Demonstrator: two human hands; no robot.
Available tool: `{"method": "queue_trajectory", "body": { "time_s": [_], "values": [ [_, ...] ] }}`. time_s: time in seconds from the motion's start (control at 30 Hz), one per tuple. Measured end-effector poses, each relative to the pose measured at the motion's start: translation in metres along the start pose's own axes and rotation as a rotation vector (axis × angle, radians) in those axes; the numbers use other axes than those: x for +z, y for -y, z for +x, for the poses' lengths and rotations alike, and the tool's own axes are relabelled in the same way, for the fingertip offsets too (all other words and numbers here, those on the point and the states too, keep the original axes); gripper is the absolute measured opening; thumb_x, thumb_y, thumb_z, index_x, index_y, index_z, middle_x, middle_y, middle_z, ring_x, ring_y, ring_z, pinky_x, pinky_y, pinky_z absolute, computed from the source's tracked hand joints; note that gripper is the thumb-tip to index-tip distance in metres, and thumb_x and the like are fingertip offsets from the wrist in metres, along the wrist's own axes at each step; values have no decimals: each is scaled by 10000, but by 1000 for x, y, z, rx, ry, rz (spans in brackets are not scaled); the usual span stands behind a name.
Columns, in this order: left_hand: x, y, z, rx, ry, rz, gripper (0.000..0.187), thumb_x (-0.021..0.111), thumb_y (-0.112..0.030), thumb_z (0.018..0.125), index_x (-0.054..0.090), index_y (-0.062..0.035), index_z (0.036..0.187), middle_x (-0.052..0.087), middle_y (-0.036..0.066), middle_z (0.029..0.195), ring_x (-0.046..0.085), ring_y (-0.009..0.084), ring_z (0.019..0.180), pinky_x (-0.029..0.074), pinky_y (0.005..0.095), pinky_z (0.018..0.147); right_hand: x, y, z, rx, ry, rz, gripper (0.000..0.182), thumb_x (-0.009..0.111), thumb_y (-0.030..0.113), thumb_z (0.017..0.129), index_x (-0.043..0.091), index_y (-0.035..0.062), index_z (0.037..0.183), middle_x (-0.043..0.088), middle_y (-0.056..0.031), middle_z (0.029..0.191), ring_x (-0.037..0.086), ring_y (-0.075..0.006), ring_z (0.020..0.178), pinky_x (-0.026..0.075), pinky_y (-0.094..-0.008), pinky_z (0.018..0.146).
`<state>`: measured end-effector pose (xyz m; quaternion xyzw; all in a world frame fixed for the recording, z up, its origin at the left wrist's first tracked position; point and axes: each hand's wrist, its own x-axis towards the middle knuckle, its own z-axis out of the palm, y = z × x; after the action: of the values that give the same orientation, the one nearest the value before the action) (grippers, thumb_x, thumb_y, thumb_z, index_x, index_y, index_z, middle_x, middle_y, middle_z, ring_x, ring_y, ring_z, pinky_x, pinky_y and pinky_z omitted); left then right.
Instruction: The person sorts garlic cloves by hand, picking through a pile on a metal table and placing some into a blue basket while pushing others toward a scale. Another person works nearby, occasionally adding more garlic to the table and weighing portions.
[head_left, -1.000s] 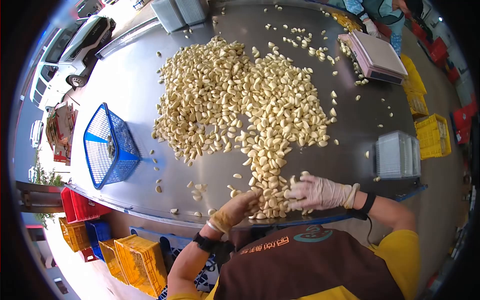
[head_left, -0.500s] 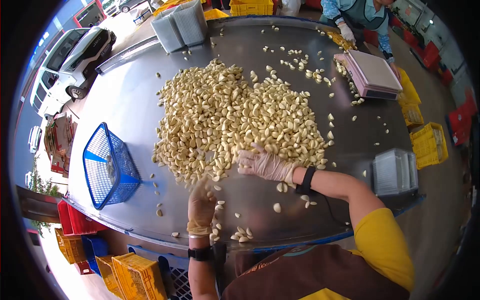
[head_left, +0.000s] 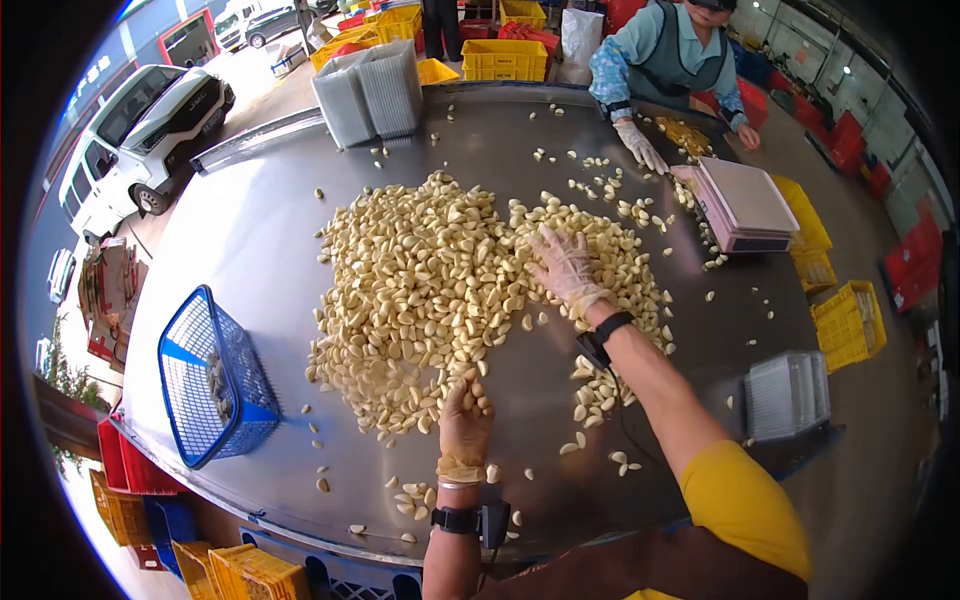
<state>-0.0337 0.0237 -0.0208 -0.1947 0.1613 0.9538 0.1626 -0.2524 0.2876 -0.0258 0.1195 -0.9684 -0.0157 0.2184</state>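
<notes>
Evidently a gathering step, I judged: right hand (head_left: 566, 270), spread, rested on peeled garlic cloves (head_left: 415, 265); left hand (head_left: 466, 428) curled around several; next move called for gentle raking.

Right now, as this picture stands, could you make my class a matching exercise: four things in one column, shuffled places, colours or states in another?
Column one
1. Wearer's left hand
2. Wearer's right hand
3. Basket
4. Scale

Column two
A. Blue, with mesh walls
B. Fingers spread, on top of the pale cloves
C. Pink-sided, with a flat top
D. Fingers curled, at the pile's near edge

Pairs: 1-D, 2-B, 3-A, 4-C
</notes>
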Motion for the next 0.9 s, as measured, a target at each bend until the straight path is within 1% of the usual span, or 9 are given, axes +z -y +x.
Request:
{"method": "queue_trajectory", "body": {
  "time_s": [0.03,0.1,0.23,0.37,0.43,0.6,0.8,0.83,0.9],
  "values": [
    [2,0,1,-41,9,5,244,525,-206,1018,647,-69,1179,663,7,895,555,117,721,466,255,664,-12,2,12,18,-4,-2,600,572,524,920,491,241,1442,413,-82,1526,425,-334,1355,296,-630,1092],
    [5,0,1,-106,-52,-28,241,530,-208,1020,650,-65,1172,658,11,886,551,119,715,470,261,663,-30,-2,28,328,407,-19,742,550,630,894,386,254,1513,312,-74,1601,355,-370,1417,283,-676,1089],
    [8,3,-1,-85,-57,-35,222,546,-216,1017,640,-67,1151,625,-10,811,542,103,671,451,228,630,-51,-26,-8,185,635,207,822,527,712,861,369,232,1509,389,-71,1527,396,-381,1358,311,-706,1036],
    [19,6,-6,-72,-106,39,216,551,-217,1015,634,-69,1149,613,-10,806,530,103,668,441,224,621,-95,-7,-137,-224,304,127,742,515,694,878,471,221,1448,471,-60,1440,382,-362,1367,198,-669,1116],
    [15,8,-6,-83,-80,38,211,555,-213,1013,634,-66,1144,607,-5,796,530,106,672,439,227,617,-116,-11,-176,-376,361,190,694,477,675,908,496,230,1440,437,-50,1490,312,-356,1429,116,-668,1138],
    [12,13,-5,-95,-78,73,204,561,-204,1009,636,-65,1140,605,-5,792,530,108,666,446,235,615,-88,-75,-160,-147,224,24,722,455,701,895,471,256,1464,358,-27,1573,217,-322,1494,60,-668,1151],
    [8,7,-8,-75,-93,49,213,570,-213,1003,649,-63,1132,620,-11,793,548,114,674,468,243,637,-36,-167,-48,436,-142,629,280,659,290,927,702,100,1128,674,-113,1205,627,-292,1128,455,-406,994],
    [9,8,-9,-66,-88,44,213,570,-213,1003,649,-63,1132,620,-11,793,548,114,674,468,243,637,-16,-184,-29,398,-322,515,274,649,281,929,692,67,1095,678,-147,1141,643,-337,1038,510,-391,891],
    [7,8,-12,-61,-83,50,218,567,-213,1005,648,-64,1141,628,-11,800,553,119,678,472,251,644,20,-223,-7,448,-270,484,283,662,269,909,692,59,1097,671,-162,1143,636,-344,1046,496,-420,917]
  ]
}}
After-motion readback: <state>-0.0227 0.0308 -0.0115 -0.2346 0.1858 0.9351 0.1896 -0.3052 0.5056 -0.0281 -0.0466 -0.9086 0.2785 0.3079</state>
